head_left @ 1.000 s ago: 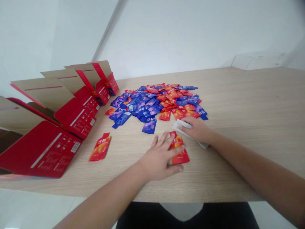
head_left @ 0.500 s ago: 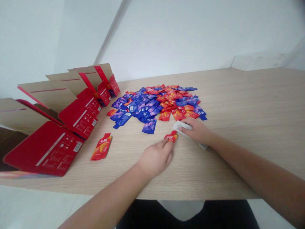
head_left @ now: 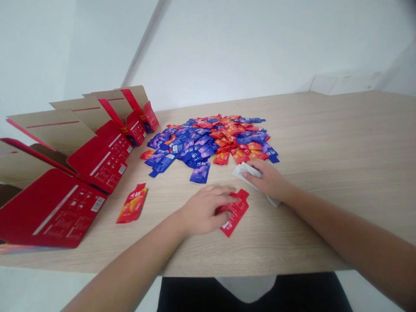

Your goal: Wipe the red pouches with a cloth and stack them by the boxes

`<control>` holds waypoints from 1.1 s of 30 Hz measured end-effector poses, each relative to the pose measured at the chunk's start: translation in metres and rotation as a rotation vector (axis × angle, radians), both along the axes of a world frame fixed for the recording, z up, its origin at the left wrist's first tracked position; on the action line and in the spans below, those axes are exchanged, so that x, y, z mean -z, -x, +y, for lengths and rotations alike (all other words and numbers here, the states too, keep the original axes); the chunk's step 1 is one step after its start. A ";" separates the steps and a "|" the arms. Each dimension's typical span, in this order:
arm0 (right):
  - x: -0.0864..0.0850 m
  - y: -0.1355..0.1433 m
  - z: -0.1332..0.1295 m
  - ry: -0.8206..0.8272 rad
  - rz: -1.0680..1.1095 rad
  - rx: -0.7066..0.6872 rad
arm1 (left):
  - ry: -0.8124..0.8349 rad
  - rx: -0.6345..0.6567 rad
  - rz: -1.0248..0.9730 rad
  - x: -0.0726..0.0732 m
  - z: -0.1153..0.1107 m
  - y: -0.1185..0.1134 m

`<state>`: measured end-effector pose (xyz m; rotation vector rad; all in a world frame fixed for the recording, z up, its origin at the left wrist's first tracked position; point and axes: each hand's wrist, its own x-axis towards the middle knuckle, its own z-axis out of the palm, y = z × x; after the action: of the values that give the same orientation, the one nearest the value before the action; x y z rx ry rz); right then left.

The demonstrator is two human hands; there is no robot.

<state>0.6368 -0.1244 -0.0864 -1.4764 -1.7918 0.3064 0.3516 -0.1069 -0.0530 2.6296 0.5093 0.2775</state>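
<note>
My left hand point(head_left: 211, 209) is over a red sachet point(head_left: 238, 211) that lies back side up on the table, its fingers apart and touching the sachet. Just to the right, my right hand point(head_left: 264, 180) grips a white folded stack point(head_left: 246, 172), thumb on top. Beyond both hands is a large pile of blue and red sachets point(head_left: 208, 141). A blue sachet point(head_left: 199, 172) lies at the pile's near edge. Another red sachet point(head_left: 132, 203) with an orange print lies face up by itself on the left.
Several open red boxes point(head_left: 60, 210) with raised flaps stand in a row along the left side of the wooden table point(head_left: 318, 143). A white object point(head_left: 321, 84) is against the wall at the back right.
The red sachet under my left hand now lies flat, back side up and nearer the front edge. My left hand's fingers have spread. My right hand keeps the white stack.
</note>
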 end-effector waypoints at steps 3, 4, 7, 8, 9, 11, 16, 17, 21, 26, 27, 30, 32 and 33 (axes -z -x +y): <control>0.001 0.000 0.000 0.000 -0.006 -0.001 | -0.071 0.039 0.093 -0.003 -0.005 -0.011; 0.002 0.000 0.000 0.000 -0.010 -0.001 | -0.110 -0.040 0.113 -0.001 -0.010 -0.017; 0.004 0.000 0.000 0.000 -0.010 0.003 | -0.182 -0.305 0.131 0.010 -0.024 -0.033; 0.004 0.000 0.000 0.000 -0.006 0.004 | -0.183 -0.364 0.113 0.013 -0.026 -0.035; 0.004 0.000 -0.001 0.001 -0.001 0.001 | -0.173 -0.391 0.083 0.016 -0.025 -0.036; 0.004 0.000 -0.002 0.002 0.009 -0.005 | -0.139 -0.341 0.007 0.019 -0.017 -0.033; 0.002 -0.003 -0.005 0.012 0.034 -0.039 | -0.016 -0.084 0.064 0.019 0.017 -0.016; 0.001 -0.003 -0.006 0.014 0.038 -0.063 | 0.001 -0.081 0.111 0.020 0.021 -0.016; -0.005 0.000 -0.015 0.013 0.035 -0.153 | 0.010 -0.133 0.197 0.024 0.022 -0.023; -0.018 0.016 -0.035 0.162 -0.111 -0.527 | 0.009 -0.168 0.190 0.029 0.016 -0.027; -0.019 0.017 -0.037 0.204 -0.157 -0.583 | 0.004 -0.169 0.188 0.029 0.015 -0.027; -0.015 0.017 -0.035 0.220 -0.232 -0.550 | 0.008 -0.193 0.195 0.028 0.015 -0.026; -0.009 0.012 -0.028 0.194 -0.253 -0.457 | 0.019 -0.204 0.209 0.028 0.014 -0.027; -0.006 0.009 -0.023 0.189 -0.266 -0.406 | 0.020 -0.202 0.211 0.029 0.014 -0.027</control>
<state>0.6276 -0.1477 -0.0800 -1.3156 -2.3345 0.5137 0.3784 -0.0927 -0.0816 2.6046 0.8458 0.0551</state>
